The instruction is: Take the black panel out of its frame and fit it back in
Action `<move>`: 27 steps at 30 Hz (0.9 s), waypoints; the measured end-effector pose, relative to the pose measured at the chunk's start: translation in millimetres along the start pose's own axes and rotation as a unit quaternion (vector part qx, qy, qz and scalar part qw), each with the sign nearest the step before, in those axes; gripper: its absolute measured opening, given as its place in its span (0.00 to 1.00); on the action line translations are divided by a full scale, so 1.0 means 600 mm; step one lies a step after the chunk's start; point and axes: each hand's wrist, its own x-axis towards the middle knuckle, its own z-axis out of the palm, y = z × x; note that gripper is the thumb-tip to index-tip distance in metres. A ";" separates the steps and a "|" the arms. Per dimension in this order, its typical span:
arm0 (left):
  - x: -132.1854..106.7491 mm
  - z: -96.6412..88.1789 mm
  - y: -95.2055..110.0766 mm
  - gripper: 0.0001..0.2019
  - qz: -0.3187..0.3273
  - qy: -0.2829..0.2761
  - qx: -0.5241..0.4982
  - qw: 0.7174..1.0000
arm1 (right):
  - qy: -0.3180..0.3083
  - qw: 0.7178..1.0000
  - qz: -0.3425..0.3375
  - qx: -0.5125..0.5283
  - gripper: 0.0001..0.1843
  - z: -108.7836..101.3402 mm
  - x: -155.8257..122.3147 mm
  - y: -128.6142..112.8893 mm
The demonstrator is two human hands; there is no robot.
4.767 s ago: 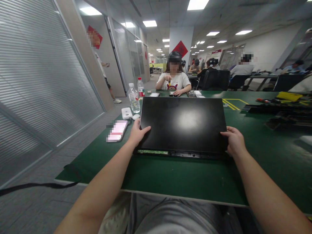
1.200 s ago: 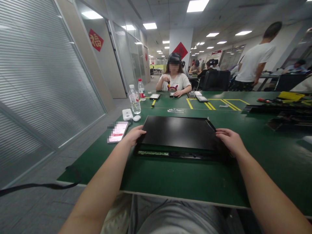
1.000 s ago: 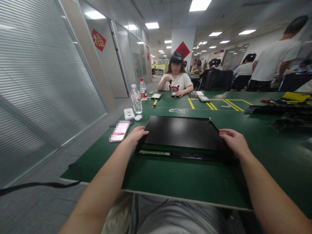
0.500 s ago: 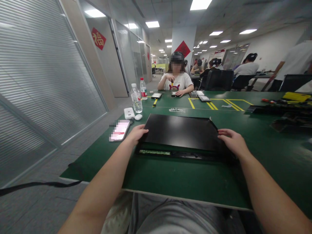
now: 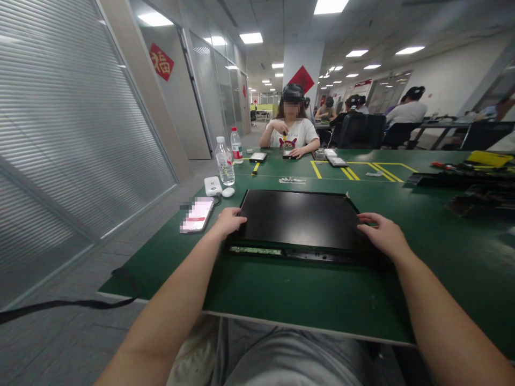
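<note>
A large flat black display panel (image 5: 300, 217) lies nearly flat on the green table (image 5: 281, 289), its near edge over a dark frame with a green circuit strip (image 5: 255, 250). My left hand (image 5: 228, 221) grips the panel's near left corner, fingers curled over the edge. My right hand (image 5: 380, 234) holds the near right corner, fingers lying along its side. Both hands are closed on the panel.
A phone (image 5: 197, 214), a white charger (image 5: 212, 186) and a white mouse (image 5: 228, 192) lie to the left. Two water bottles (image 5: 225, 162) stand behind them. A person (image 5: 290, 131) sits across the table. Tools and dark parts (image 5: 475, 187) fill the right side.
The panel stood tilted up towards me several seconds ago; it has since been lowered almost flat. Over the last second it rose slightly and settled again. A standing person at right has walked out of view.
</note>
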 end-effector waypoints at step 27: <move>-0.001 -0.001 0.004 0.12 0.074 0.006 0.162 0.984 | -0.013 0.998 0.005 -0.066 0.17 -0.012 -0.016 -0.029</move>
